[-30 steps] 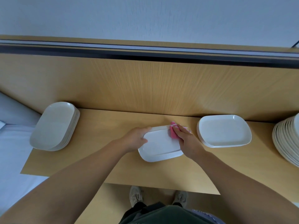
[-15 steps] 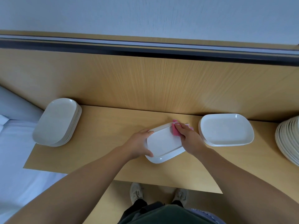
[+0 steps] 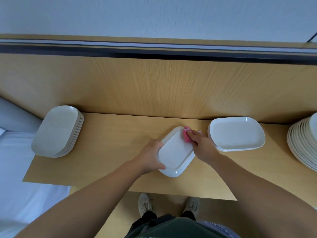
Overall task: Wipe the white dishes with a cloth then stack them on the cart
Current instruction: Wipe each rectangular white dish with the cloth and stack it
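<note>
A white rectangular dish (image 3: 175, 153) lies upside down at the middle of the wooden surface (image 3: 109, 145), turned at an angle. My left hand (image 3: 151, 156) grips its left edge, thumb on top. My right hand (image 3: 202, 145) presses a pink cloth (image 3: 186, 136) onto the dish's far right corner. A stack of the same white dishes (image 3: 236, 133) sits just right of my right hand. Another stack of white dishes (image 3: 57, 130) stands at the left end.
A tall pile of round cream plates (image 3: 303, 143) fills the right edge. A wooden back panel (image 3: 154, 86) rises behind the surface. White bedding (image 3: 15, 160) lies to the left. My feet stand below the front edge.
My left hand has turned the dish clockwise, its near end swinging toward me. My right hand and the cloth have stayed on the far right corner.
</note>
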`<move>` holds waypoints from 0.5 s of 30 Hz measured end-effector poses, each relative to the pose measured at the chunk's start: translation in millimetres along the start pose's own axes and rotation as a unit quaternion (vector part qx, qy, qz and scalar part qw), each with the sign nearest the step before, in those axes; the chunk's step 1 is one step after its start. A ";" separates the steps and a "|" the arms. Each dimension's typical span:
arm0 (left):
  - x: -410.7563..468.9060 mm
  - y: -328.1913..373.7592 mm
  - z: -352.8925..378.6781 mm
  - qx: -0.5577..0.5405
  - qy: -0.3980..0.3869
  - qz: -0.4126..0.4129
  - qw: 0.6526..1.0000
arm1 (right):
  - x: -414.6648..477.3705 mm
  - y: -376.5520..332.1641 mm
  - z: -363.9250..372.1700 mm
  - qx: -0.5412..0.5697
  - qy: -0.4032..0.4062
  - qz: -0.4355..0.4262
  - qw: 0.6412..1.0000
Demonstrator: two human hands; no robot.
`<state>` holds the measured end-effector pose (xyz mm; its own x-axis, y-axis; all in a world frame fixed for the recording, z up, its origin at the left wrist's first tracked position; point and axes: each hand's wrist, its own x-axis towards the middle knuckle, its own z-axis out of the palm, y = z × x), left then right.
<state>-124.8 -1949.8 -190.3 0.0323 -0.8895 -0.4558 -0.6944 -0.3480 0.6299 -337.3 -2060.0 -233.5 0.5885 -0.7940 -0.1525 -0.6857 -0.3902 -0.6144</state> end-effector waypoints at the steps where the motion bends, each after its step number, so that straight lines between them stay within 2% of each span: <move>1: 0.1 0.3 1.3 -0.003 -0.003 0.001 1.000 | 3.1 -1.0 -2.1 -0.004 -0.009 -0.005 1.000; 6: 1.7 -0.7 2.7 0.000 -0.003 0.018 1.000 | 5.1 -5.0 2.9 -0.007 -0.003 0.001 1.000; 10: 3.7 -7.0 5.5 0.009 -0.004 0.007 1.000 | -12.3 -9.3 15.1 0.005 0.038 0.057 0.998; 15: 8.1 -12.4 9.8 0.015 -0.006 -0.002 1.000 | -30.2 -10.3 30.0 0.040 0.041 0.087 0.995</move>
<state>-123.0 -1949.8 -208.0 0.0258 -0.8846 -0.4656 -0.7151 -0.3418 0.6097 -335.1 -2018.0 -245.7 0.4252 -0.8829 -0.1994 -0.7349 -0.2083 -0.6454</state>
